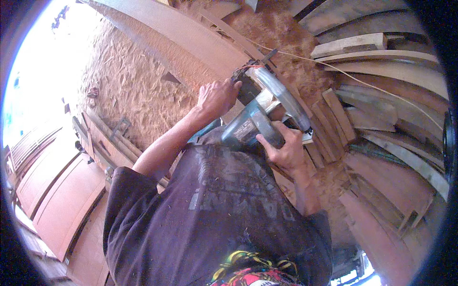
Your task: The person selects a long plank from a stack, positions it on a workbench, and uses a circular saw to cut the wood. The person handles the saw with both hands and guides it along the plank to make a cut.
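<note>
A circular saw (246, 125) with a teal-grey motor body and a silver blade guard rests on a long, wide reddish-brown board (191, 40). My right hand (290, 148) is wrapped round the saw's dark rear handle. My left hand (217, 99) is closed at the front left of the saw, its thumb and fingers on the dark base plate; part of its grip is hidden. The blade cannot be seen beneath the guard. Fine orange sawdust lies along the board's left side, close to my left hand.
Sawdust and shavings (138, 86) cover the ground on the left. Stacked planks (381, 71) line the right side, with a pale cord (353, 74) running across them. Short offcuts (329, 124) lie right of the saw. Wide panels (69, 205) stand at lower left.
</note>
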